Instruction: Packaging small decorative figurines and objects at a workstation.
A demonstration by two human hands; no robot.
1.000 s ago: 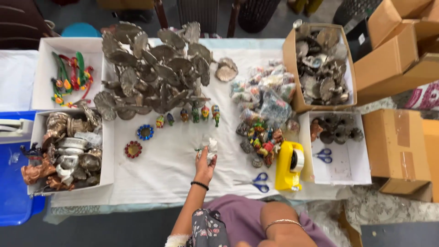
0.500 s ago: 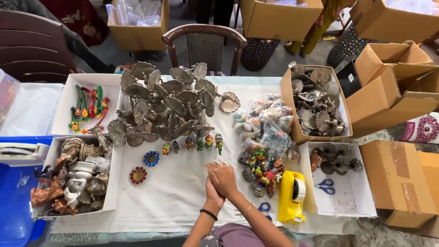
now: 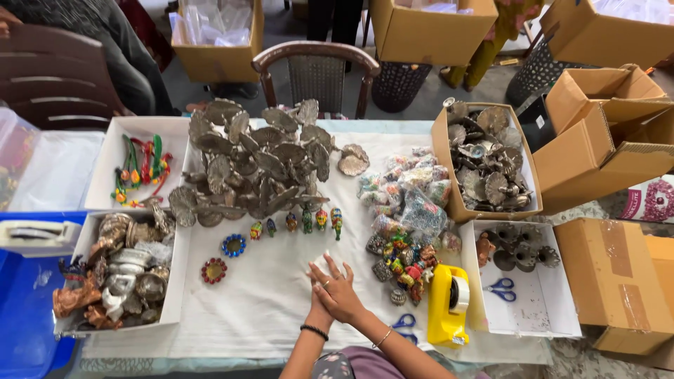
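We had both hands together on the white cloth [image 3: 267, 309] at the near middle of the table. Our right hand [image 3: 339, 293] lay flat on top, fingers spread, pressing down over our left hand [image 3: 319, 303], mostly hidden beneath; whether either held anything we could not tell. Just right of them lay small packed trinkets [image 3: 406, 263], a yellow tape dispenser [image 3: 448, 303] and blue scissors [image 3: 404, 323]. A row of little painted figurines [image 3: 302, 222] stood farther away, before a heap of metal peacock pieces [image 3: 253, 161].
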